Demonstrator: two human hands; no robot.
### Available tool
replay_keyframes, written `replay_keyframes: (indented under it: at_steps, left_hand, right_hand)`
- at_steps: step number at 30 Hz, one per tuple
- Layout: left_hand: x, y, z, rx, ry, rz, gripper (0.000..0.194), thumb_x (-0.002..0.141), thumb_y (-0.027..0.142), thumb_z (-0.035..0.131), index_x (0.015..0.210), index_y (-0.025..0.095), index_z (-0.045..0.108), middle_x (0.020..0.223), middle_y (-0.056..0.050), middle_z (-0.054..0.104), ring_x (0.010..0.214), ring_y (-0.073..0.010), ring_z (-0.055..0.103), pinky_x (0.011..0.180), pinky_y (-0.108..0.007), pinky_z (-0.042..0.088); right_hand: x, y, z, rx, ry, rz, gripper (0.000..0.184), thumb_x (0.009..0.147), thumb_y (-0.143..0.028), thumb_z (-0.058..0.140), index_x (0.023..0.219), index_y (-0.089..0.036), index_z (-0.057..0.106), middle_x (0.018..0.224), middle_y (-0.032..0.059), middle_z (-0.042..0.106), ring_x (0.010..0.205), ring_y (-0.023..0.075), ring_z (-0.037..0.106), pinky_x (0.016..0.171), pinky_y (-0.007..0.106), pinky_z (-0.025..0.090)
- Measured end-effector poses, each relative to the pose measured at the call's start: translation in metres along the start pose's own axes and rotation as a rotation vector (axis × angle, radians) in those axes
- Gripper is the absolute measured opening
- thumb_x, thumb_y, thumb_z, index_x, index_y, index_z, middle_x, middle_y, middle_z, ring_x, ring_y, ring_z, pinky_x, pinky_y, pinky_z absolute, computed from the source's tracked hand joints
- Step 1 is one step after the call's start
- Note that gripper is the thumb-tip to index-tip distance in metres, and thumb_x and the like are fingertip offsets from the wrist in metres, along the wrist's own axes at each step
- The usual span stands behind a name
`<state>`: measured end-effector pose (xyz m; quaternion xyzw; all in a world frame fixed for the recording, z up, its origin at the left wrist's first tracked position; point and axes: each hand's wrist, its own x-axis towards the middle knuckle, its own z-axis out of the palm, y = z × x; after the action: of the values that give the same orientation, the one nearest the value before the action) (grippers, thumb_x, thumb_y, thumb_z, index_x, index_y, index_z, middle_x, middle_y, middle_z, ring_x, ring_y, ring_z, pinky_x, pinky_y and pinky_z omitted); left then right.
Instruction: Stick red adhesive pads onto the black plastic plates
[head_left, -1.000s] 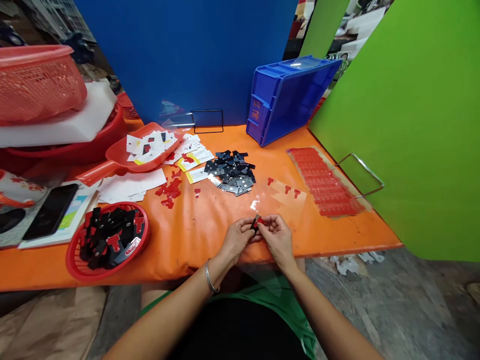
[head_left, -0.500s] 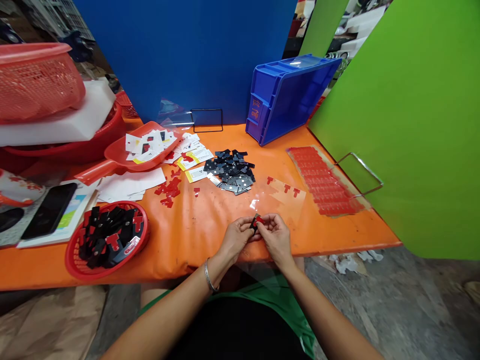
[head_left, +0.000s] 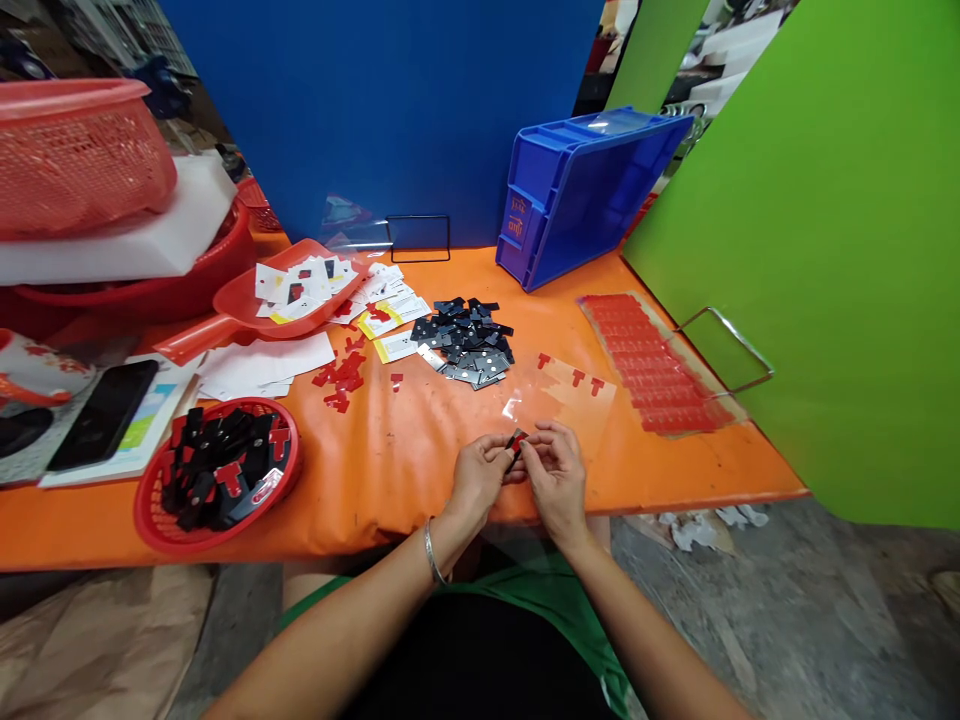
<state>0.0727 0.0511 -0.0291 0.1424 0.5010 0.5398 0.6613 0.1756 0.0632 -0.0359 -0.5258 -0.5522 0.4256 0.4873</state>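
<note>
My left hand is closed on a small black plate with a red T-shaped sticker on its face, just above the table's front edge. My right hand meets it from the other side, thumb and forefinger pinched at the plate's right edge, other fingers curled loosely. Beyond the hands lies a heap of black and grey plates. Right of the heap, a clear sheet carries several red T-shaped stickers. Loose red pieces are scattered to the left.
A red basket of black plates with red stickers stands front left. Behind it are a phone, papers and a red scoop of cards. A blue crate stands at the back; a red sticker sheet lies right.
My right thumb has slid from the plate's face to its right edge, and the plate has turned slightly in my fingers. The whole view has shifted a little.
</note>
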Motion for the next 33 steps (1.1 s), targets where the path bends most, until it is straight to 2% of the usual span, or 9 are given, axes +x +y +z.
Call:
replay_keyframes:
  at_steps: [2,6,14,21,28,33]
  left_hand:
    - [0.0,-0.001,-0.001,0.011,-0.004,0.001,0.011,0.076,0.008,0.06,0.087,0.007,0.06,0.068,-0.007,0.068,0.058,-0.0142,0.066,0.064,-0.027,0.056]
    - [0.0,-0.002,-0.001,0.015,-0.005,0.006,0.011,0.077,0.007,0.058,0.088,0.006,0.06,0.066,-0.007,0.068,0.057,-0.0136,0.066,0.062,-0.025,0.055]
    - [-0.002,0.003,-0.001,0.022,-0.002,-0.006,0.009,0.077,0.006,0.059,0.086,0.007,0.061,0.068,-0.007,0.068,0.057,-0.0143,0.066,0.062,-0.027,0.056]
    - [0.0,0.001,-0.001,0.017,-0.006,-0.008,0.01,0.075,0.009,0.062,0.085,0.007,0.061,0.067,-0.007,0.068,0.057,-0.0155,0.066,0.066,-0.031,0.057]
    - [0.002,0.001,-0.004,0.0,-0.036,-0.029,0.012,0.073,0.011,0.065,0.084,0.008,0.061,0.062,-0.005,0.067,0.053,-0.0141,0.065,0.063,-0.028,0.056]
    - [0.001,0.005,-0.006,-0.008,-0.076,-0.048,0.017,0.069,0.014,0.068,0.082,0.007,0.063,0.061,-0.006,0.066,0.051,-0.0132,0.063,0.062,-0.028,0.055]
  right_hand:
    - [0.004,-0.001,-0.002,-0.095,0.049,-0.064,0.015,0.077,-0.036,0.062,0.077,-0.021,0.06,0.099,0.0072,0.052,0.068,0.0142,0.056,0.058,0.03,0.051]
    - [0.011,0.0,-0.003,-0.137,0.043,-0.09,0.014,0.077,-0.034,0.061,0.076,-0.02,0.059,0.092,0.0056,0.053,0.074,0.0153,0.055,0.062,0.028,0.049]
    - [0.012,0.0,0.002,-0.028,0.024,0.067,0.019,0.074,-0.037,0.063,0.074,-0.021,0.055,0.078,0.0014,0.053,0.06,0.0132,0.053,0.051,0.026,0.05]
    - [0.013,0.004,0.002,-0.022,0.017,0.071,0.021,0.073,-0.04,0.065,0.074,-0.02,0.056,0.073,0.0009,0.057,0.062,0.0141,0.054,0.055,0.027,0.049]
    - [0.013,0.005,0.001,0.009,-0.036,0.133,0.024,0.072,-0.041,0.065,0.074,-0.021,0.054,0.067,-0.0005,0.058,0.058,0.0138,0.056,0.052,0.025,0.047]
    - [0.018,0.004,-0.003,0.104,-0.03,0.2,0.041,0.064,-0.043,0.073,0.092,-0.022,0.051,0.065,-0.0036,0.06,0.054,0.0128,0.057,0.051,0.024,0.046]
